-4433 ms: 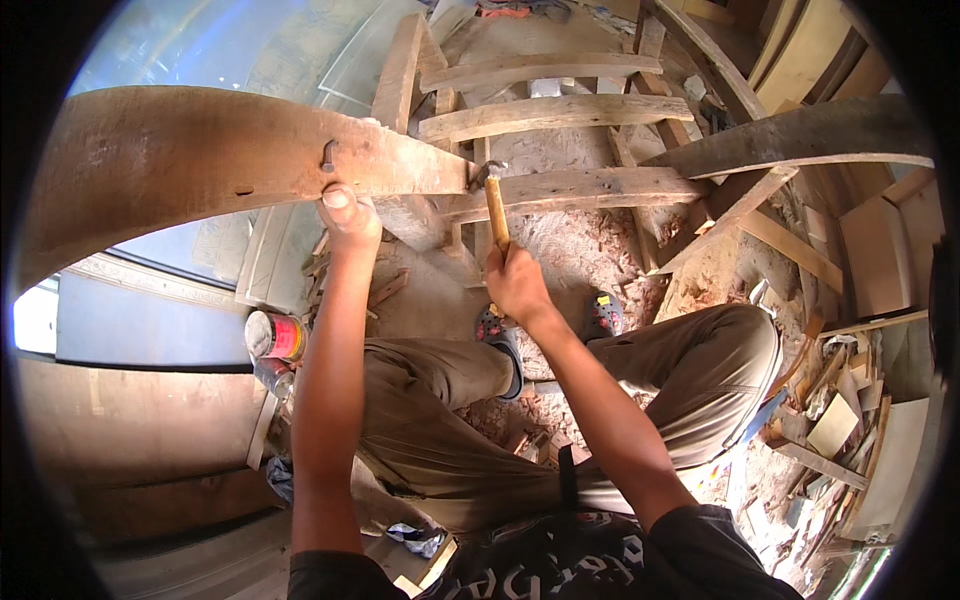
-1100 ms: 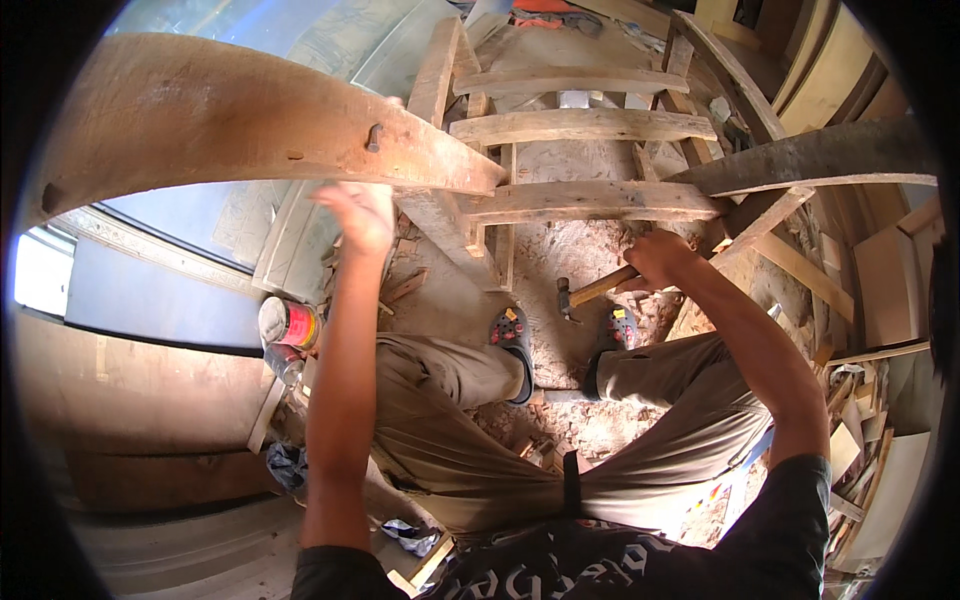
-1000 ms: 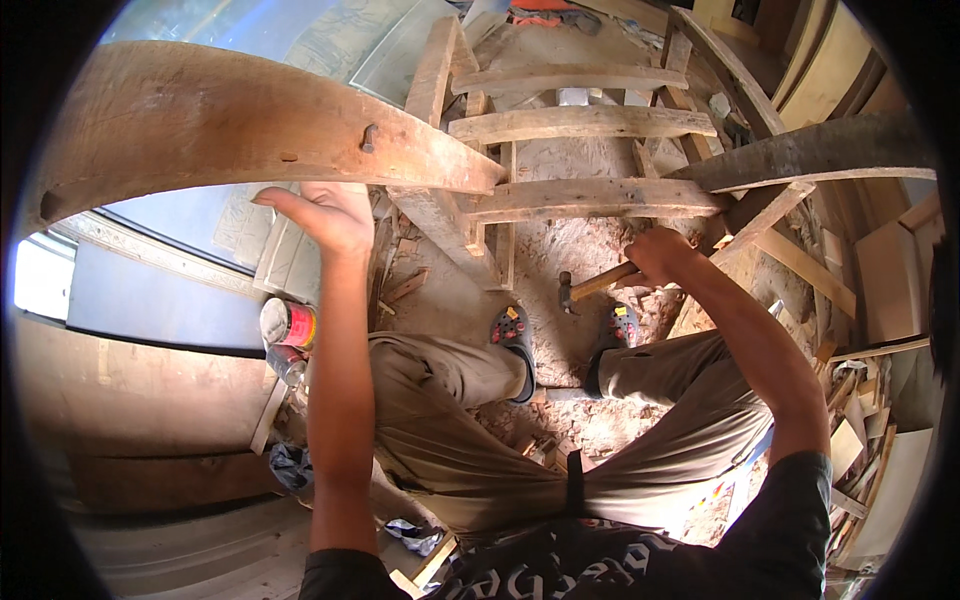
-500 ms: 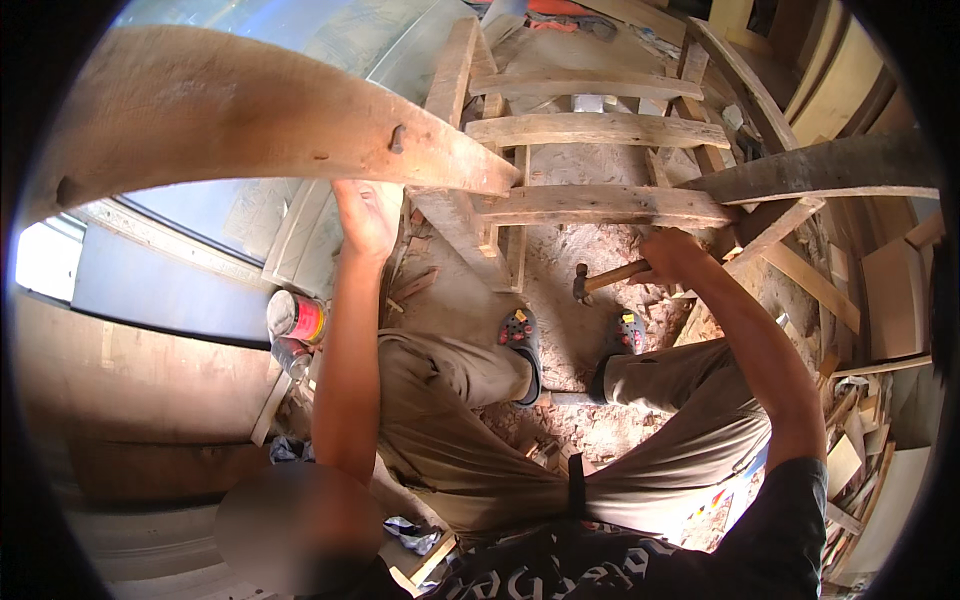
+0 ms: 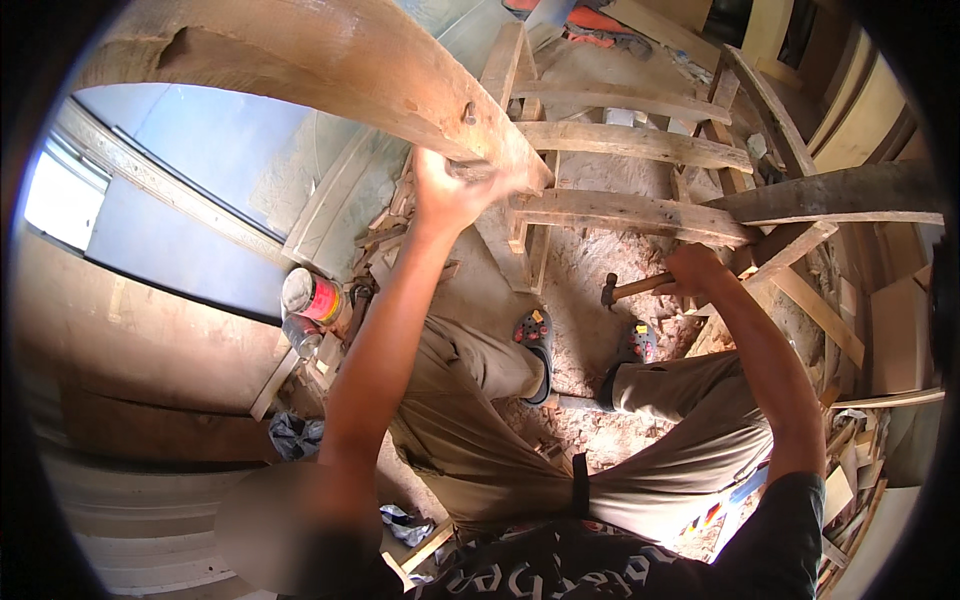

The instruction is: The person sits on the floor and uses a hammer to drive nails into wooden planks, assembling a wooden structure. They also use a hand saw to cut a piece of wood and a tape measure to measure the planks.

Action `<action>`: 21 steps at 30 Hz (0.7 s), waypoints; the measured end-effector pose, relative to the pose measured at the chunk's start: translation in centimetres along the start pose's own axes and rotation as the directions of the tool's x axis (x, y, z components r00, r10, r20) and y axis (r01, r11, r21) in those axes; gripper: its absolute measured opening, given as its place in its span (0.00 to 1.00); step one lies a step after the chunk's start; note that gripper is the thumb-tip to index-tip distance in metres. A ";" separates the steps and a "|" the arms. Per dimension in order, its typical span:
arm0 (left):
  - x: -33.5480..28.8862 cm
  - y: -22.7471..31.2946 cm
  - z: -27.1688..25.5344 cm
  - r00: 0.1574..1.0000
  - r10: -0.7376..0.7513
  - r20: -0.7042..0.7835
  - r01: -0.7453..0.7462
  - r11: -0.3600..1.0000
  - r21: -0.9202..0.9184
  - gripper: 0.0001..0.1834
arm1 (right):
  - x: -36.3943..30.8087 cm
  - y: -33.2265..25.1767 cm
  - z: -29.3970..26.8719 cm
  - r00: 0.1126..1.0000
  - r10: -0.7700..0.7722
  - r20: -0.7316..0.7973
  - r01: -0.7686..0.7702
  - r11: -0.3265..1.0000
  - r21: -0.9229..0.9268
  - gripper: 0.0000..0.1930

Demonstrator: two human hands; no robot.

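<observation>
A thick wooden beam [image 5: 330, 65] reaches in from the upper left, with a dark peg or nail head [image 5: 469, 113] standing out near its right end. My left hand [image 5: 447, 200] grips the beam's underside by that end; its fingers are partly hidden and blurred. My right hand [image 5: 697, 270] is wrapped round the wooden handle of a hammer [image 5: 640, 287], close beside the nearest rail. The hammer's dark head points left, above the floor. Beyond both hands lies a ladder-like wooden frame [image 5: 630, 210] with several curved crosspieces.
A dark plank [image 5: 830, 192] crosses the frame's right side. At the left, a can with a red label [image 5: 312, 295] stands near wood scraps. More offcuts [image 5: 850, 470] are piled at the right. My clogs [image 5: 535, 340] rest on debris-strewn ground.
My left hand has moved right along the beam to its end, and the beam has tilted down to the right. My right hand still holds the hammer, its pose nearly unchanged. The view has shifted slightly.
</observation>
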State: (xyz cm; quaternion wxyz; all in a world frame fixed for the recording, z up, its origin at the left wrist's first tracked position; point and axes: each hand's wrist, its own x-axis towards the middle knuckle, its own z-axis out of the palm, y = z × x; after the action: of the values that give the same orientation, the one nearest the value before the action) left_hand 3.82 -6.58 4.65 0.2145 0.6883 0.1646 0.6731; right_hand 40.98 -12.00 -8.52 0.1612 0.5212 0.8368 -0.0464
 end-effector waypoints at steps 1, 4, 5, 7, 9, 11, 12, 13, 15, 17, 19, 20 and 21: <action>0.5 0.1 -0.2 0.997 -0.070 0.015 0.069 0.994 0.088 0.39 | 0.1 0.2 -0.1 1.000 -0.020 -0.002 0.020 1.000 -0.018 0.28; 2.1 1.9 0.3 0.991 -0.136 -0.018 0.136 0.962 0.238 0.12 | 0.0 -0.5 -1.7 0.997 0.037 0.073 -0.040 0.998 0.045 0.29; 2.1 1.9 0.1 0.994 -0.107 -0.005 0.105 0.965 0.241 0.12 | -0.1 -0.7 -2.0 0.998 0.036 0.060 -0.039 0.998 0.052 0.29; 2.3 1.5 -0.5 0.999 -0.050 0.021 0.043 0.969 0.244 0.13 | -0.6 -0.9 -2.3 0.999 0.036 0.036 -0.039 0.997 0.066 0.30; 1.9 1.4 -0.5 0.994 -0.103 -0.023 0.106 0.968 0.226 0.12 | -1.4 -1.3 -2.7 0.999 0.024 -0.023 -0.021 0.990 0.142 0.30; 1.6 1.5 -0.3 0.986 -0.165 -0.032 0.168 0.963 0.212 0.11 | -1.8 -1.6 -2.8 0.999 0.030 -0.033 -0.025 0.987 0.156 0.31; 1.5 1.6 -0.2 0.980 -0.199 -0.020 0.199 0.958 0.208 0.11 | -1.9 -1.7 -2.9 0.999 0.041 -0.014 -0.038 0.990 0.133 0.31; 1.3 1.7 -0.1 0.972 -0.234 -0.009 0.230 0.951 0.205 0.11 | -2.0 -1.7 -2.8 0.999 0.049 0.005 -0.049 0.993 0.108 0.31; 1.7 1.8 -0.4 0.968 -0.251 0.014 0.241 0.941 0.239 0.11 | -2.1 -1.9 -2.7 1.000 0.027 0.001 -0.027 0.996 0.082 0.31; 1.7 1.8 -0.4 0.974 -0.226 0.027 0.212 0.942 0.260 0.12 | -2.0 -1.9 -2.5 1.000 -0.008 0.010 0.007 0.999 0.039 0.31; 1.3 2.7 -1.0 0.973 -0.228 0.034 0.200 0.910 0.362 0.20 | -1.5 -2.0 -2.4 0.998 -0.053 0.032 0.054 0.998 -0.022 0.31; 1.0 3.7 -1.0 0.978 -0.206 -0.012 0.195 0.905 0.379 0.23 | -1.0 -2.3 -2.9 0.995 -0.043 0.090 0.047 0.998 -0.042 0.31; 0.4 4.6 -1.4 0.980 -0.187 -0.062 0.197 0.896 0.398 0.25 | -0.7 -2.9 -3.4 0.995 -0.031 0.097 0.035 0.999 -0.040 0.31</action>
State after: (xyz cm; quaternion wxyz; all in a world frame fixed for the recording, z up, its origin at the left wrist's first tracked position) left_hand 2.15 -10.23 7.42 0.1318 0.6905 0.3690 0.6080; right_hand 37.91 -13.03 -5.34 0.2116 0.5011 0.8372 -0.0567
